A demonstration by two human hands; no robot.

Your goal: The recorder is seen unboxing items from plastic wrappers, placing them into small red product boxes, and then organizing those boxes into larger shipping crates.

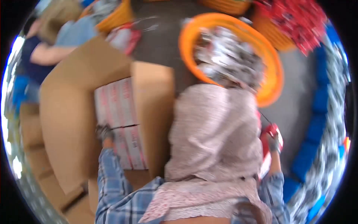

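On the left stands an open cardboard carton (67, 108) with its flaps raised. White boxes with pink print (117, 104) are packed inside it. My left hand (104, 132), in a grey glove, reaches into the carton at the left edge of these boxes; blur hides how its fingers are set. At the right, beside my knee, my gloved right hand (274, 142) is closed on a red and white object (266, 140), its kind too blurred to tell. A pinkish-beige cloth (216, 130) covers my lap between the two hands.
Ahead, an orange basket (185, 46) holds silvery packets (227, 54). Red packets (294, 18) fill another basket at the far right. Another person (41, 56) bends behind the carton. Cardboard boxes (31, 128) line the left side, and blue bins (309, 149) the right.
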